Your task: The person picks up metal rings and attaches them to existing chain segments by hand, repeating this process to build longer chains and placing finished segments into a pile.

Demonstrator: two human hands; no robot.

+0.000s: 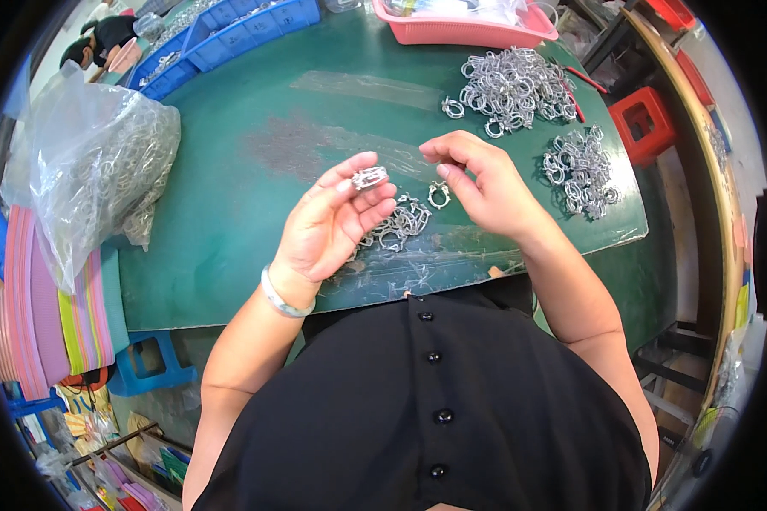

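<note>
The left hand [320, 223] has its grip closed on a silvery metal ring [369, 178], held between thumb and fingers above the counter [204, 230]. The right hand's [488, 183] grip is apart, thumb and forefinger parted, with a loose ring [439, 195] lying just beside it. A small pile [402, 223] lies partly hidden by the left hand. Farther right sit a large heap [516, 89] and a smaller heap [581, 172] of similar rings; a pink basket [469, 32] stands beyond.

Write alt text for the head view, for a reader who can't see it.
A person's left hand holds a small silvery ring over a green table; the open right hand is near a loose ring. Three heaps of similar rings lie on the table, with a clear plastic bag at left.
</note>
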